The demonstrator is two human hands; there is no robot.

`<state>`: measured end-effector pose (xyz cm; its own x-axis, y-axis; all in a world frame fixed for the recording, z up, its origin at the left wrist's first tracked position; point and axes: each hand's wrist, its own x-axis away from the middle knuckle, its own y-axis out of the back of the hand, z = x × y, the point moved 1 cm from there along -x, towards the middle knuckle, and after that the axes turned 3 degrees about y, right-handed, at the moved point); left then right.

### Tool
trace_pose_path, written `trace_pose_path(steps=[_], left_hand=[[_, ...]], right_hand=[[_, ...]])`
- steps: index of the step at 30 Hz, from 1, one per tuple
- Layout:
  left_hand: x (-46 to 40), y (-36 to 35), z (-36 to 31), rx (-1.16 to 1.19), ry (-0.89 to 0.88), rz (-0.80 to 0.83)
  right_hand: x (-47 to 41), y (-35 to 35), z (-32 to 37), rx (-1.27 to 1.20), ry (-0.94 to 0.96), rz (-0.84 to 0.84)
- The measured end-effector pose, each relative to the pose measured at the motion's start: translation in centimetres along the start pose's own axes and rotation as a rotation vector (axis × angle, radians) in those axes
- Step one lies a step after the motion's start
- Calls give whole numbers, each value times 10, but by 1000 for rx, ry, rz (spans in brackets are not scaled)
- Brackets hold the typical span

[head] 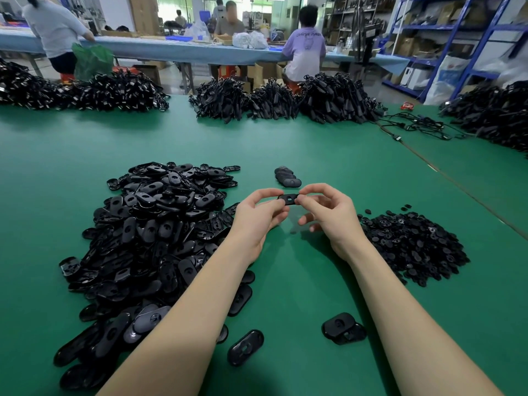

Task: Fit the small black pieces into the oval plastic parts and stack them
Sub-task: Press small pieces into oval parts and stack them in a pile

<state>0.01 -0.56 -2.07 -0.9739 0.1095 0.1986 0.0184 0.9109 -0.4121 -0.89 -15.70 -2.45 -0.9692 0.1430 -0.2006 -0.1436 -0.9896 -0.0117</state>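
Note:
I hold one black oval plastic part flat between both hands above the green table. My left hand pinches its left end and my right hand pinches its right end. A big heap of oval parts lies to the left. A smaller heap of small black pieces lies to the right. Just beyond my hands a short overlapping row of finished ovals rests on the table.
Loose ovals lie near my forearms. Piles of black cable assemblies line the far edge, with more at the right. A seam runs across the table at the right. People work at a bench behind.

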Motion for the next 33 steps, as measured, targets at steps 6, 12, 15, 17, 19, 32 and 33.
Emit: trace_pose_path(steps=[6,12,15,17,19,32,33], left_hand=[[0,0,0,-16,4,7],[1,-1,0,-18,-4,17],[1,-1,0,-29,-8,16],[0,-1,0,-39,-7,18],[0,-1,0,-45,-7,21],[1,-1,1,-80,6,37],[1,-2,1,-86,8,40]], right_hand=[[0,-1,-2,32,-2,-16],[-1,-1,-2,49,2,-7],[-2,-2,-2,65,3,-8],[-2,-2,-1,62,-2,-12],[-3,-2,-1,51,-9,-17],[-2,-3,0,76,-40,-26],[-2,-3,0,74,-45,-27]])
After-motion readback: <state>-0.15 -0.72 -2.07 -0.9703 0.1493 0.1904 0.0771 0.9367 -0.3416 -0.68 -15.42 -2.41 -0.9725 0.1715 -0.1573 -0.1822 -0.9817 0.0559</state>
